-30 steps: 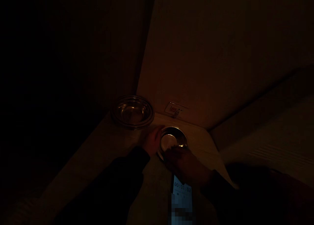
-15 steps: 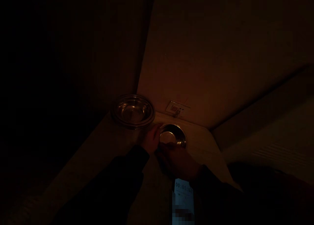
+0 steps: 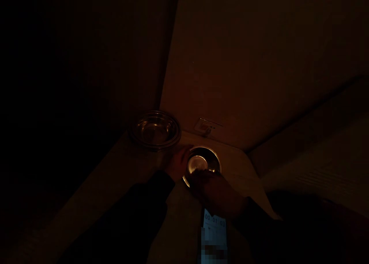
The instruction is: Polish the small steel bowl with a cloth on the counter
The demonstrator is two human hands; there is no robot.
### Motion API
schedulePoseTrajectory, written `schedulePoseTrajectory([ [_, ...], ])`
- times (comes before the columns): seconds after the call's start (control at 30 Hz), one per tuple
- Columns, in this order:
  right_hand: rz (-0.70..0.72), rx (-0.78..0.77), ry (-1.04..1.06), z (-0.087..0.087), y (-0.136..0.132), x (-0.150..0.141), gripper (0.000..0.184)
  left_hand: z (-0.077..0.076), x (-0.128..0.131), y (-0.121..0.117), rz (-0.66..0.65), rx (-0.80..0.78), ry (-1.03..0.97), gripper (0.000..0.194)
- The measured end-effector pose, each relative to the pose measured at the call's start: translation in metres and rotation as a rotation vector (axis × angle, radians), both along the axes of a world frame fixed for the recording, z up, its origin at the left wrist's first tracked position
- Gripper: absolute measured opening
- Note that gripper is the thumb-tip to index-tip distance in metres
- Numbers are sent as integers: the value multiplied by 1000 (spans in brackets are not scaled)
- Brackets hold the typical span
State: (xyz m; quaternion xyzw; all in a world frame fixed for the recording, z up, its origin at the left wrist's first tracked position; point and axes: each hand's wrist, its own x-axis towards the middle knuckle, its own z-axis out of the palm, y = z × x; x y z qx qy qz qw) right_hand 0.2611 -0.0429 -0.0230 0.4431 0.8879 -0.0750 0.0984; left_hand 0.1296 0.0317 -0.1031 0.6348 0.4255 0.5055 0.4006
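In the dim head view a small shiny metal bowl (image 3: 198, 162) rests on the pale tabletop. My left hand (image 3: 176, 162) is at its left side, with the fingers on the rim. My right hand (image 3: 215, 189) reaches over the near side of the bowl, its fingers curled down inside. Shadow hides those fingertips and anything they may hold. Behind and to the left stands a stack of wider metal dishes (image 3: 155, 135), apart from both hands.
A lit phone (image 3: 215, 225) showing a timer lies on the near part of the table (image 3: 178, 221), below my right hand. A wall socket (image 3: 207, 125) sits just above the back edge. Walls rise behind, and the left side is almost black.
My right hand has shifted slightly right and toward me, and more of the bowl's near-left rim shows. My left hand has barely moved. The phone's timer has advanced.
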Motion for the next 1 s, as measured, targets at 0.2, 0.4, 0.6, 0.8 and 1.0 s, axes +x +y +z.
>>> schedulePoseTrajectory([
  [0.2,-119,70,9,-5,3,-27,30,4,-4,0,39,-25,-15,32],
  [0.4,-40,-25,62,1,7,-8,30,4,-6,0,24,-21,-18,31],
  [0.6,58,-28,43,2,6,9,23,8,-7,0,-17,-47,-16,32],
  [0.8,25,18,15,-4,6,-1,25,11,-8,2,134,-88,-4,31],
  [1.0,-141,101,26,-9,10,-7,31,7,-5,1,64,-85,-27,30],
])
